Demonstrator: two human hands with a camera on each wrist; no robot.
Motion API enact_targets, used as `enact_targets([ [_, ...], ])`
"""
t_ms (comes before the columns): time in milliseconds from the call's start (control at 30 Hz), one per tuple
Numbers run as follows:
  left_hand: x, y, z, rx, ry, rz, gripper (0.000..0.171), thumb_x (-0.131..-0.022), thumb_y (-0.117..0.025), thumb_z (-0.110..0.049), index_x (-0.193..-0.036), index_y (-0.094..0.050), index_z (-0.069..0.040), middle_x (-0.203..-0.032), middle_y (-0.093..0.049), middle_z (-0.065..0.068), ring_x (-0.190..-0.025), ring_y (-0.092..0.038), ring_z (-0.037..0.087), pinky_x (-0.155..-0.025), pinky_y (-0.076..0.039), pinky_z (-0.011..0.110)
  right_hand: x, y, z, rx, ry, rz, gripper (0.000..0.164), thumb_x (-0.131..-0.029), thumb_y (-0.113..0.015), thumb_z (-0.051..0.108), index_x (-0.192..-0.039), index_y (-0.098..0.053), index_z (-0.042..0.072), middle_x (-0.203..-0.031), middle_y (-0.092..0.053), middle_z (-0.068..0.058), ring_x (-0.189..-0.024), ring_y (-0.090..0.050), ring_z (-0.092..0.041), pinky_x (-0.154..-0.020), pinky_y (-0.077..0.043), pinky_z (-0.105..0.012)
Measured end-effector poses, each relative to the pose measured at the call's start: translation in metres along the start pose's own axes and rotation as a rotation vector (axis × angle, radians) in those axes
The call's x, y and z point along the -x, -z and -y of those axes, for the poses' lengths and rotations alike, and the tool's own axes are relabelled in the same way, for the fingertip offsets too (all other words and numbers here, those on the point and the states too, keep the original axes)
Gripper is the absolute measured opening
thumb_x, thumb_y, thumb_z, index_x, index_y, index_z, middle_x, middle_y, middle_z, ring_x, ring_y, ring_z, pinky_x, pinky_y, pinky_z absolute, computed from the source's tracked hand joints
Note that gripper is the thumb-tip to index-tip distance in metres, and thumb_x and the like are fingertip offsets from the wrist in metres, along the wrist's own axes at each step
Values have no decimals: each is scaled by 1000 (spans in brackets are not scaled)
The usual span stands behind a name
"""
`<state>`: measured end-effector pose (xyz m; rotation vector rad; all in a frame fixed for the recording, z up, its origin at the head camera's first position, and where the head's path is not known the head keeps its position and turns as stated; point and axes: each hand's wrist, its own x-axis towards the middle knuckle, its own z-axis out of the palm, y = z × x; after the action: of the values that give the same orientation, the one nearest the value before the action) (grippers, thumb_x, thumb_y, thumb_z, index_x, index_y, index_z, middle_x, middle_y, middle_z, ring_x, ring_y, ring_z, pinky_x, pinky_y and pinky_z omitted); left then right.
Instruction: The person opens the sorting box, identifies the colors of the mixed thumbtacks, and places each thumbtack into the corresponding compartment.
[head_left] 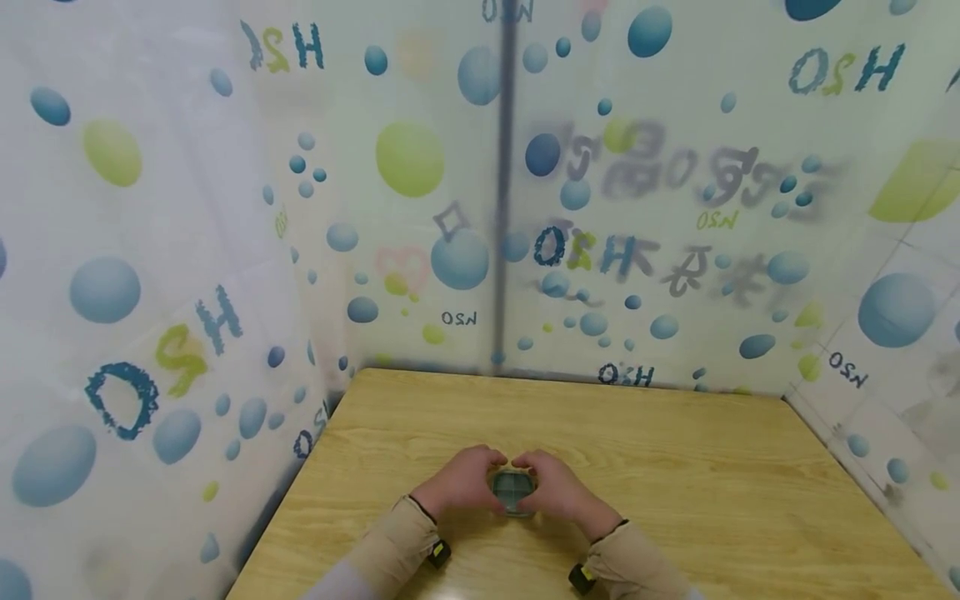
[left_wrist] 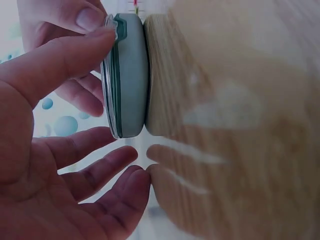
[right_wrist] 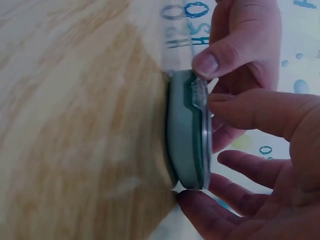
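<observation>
1 low, grey-green container (left_wrist: 135, 80) with dark-green band (left_wrist: 117, 85) and clear lid (right_wrist: 206, 142)

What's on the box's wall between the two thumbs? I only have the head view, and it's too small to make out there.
Observer: A clip. The right wrist view shows it at the edge of the lid, with markings too blurred to read.
Operator: Got it. Are the left hand's lower fingers clear of the table?
Observer: Not entirely. In the left wrist view, the lowest fingertip appears to touch the table, just past the box.
</observation>
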<state>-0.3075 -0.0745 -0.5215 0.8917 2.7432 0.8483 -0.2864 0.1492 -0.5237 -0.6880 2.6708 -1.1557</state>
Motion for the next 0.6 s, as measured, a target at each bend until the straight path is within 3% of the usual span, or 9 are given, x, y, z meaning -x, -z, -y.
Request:
enact_targets([
  [333, 0, -4, 3, 4, -13, -31, 66, -71, -98, -23, -128, -73, -2, -118, -74, 9, -99, -68, 17, -86, -57, 31, 1, -2, 3, 83, 7, -33, 61, -75, -93, 7, -128, -69, -7, -124, -69, -19, -110, -67, -34, -90, -58, -51],
  [600, -3, -4, 2, -17, -35, -55, 54, -69, -97, -19, -117, -74, -6, -105, -73, 3, -88, -62, 10, -80, -55, 28, 0, -3, 6, 219, 68, -93, 48, -70, -93, 3, -114, -73, -1, -108, -68, -10, -97, -66, -25, -83, -58, -43],
])
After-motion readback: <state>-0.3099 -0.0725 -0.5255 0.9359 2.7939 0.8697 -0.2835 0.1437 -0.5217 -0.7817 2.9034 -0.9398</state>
